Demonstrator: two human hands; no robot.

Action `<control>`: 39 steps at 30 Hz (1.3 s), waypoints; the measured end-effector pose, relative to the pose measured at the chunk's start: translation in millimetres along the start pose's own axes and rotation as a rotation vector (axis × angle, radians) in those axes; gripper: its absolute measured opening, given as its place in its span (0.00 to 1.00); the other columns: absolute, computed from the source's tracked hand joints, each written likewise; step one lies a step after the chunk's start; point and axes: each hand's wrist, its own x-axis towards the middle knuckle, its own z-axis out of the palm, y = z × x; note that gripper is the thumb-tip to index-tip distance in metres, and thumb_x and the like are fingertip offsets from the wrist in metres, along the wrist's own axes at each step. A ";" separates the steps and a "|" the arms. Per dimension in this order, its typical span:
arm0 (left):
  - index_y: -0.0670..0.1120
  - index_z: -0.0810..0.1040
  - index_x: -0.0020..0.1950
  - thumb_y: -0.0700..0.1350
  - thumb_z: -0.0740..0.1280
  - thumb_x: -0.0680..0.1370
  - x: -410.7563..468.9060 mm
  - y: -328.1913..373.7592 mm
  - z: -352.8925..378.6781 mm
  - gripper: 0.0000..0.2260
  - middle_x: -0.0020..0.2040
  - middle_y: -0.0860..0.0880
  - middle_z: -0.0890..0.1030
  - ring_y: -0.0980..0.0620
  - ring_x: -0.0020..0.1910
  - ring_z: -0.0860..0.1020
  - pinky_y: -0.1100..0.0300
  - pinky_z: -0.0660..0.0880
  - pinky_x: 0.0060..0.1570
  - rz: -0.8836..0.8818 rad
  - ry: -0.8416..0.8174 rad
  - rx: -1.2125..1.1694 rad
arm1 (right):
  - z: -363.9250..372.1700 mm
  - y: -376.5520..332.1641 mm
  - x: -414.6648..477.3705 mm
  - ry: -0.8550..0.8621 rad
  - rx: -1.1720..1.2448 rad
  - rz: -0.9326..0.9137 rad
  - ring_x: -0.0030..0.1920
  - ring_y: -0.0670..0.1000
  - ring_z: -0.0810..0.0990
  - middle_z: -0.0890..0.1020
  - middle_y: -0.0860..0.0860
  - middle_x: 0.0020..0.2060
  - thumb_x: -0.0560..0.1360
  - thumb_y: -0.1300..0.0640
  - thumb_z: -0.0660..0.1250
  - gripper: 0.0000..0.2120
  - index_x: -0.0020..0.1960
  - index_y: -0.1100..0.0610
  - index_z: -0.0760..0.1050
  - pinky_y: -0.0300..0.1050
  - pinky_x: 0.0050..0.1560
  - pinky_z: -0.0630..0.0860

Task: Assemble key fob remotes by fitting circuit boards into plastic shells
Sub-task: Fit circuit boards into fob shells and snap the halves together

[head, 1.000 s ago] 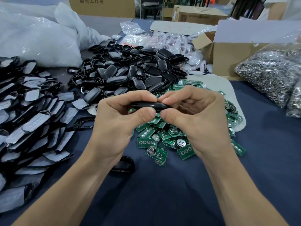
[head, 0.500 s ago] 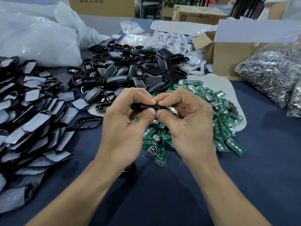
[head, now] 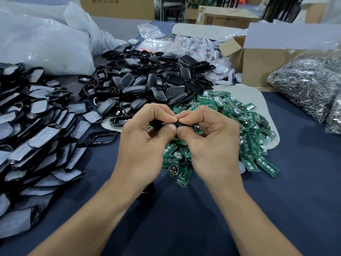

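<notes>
While your left hand [head: 145, 145] and right hand [head: 214, 145] pinch the slim black plastic shell [head: 181, 124], press evenly along its seam, not at one spot.

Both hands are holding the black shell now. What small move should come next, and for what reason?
Probably squeeze the black shell between thumbs and forefingers to snap it shut. The left hand and the right hand pinch it edge-on, their fingertips nearly meeting over it, above the green circuit boards. Whether its seam is closed cannot be seen.
</notes>
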 end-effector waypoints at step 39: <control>0.53 0.89 0.43 0.36 0.75 0.67 10.0 0.8 -2.7 0.13 0.52 0.51 0.88 0.51 0.54 0.85 0.61 0.80 0.52 -0.238 -0.008 -0.274 | -13.8 5.1 11.3 -0.077 0.093 0.228 0.39 0.48 0.84 0.88 0.51 0.38 0.68 0.71 0.76 0.14 0.47 0.55 0.88 0.38 0.42 0.79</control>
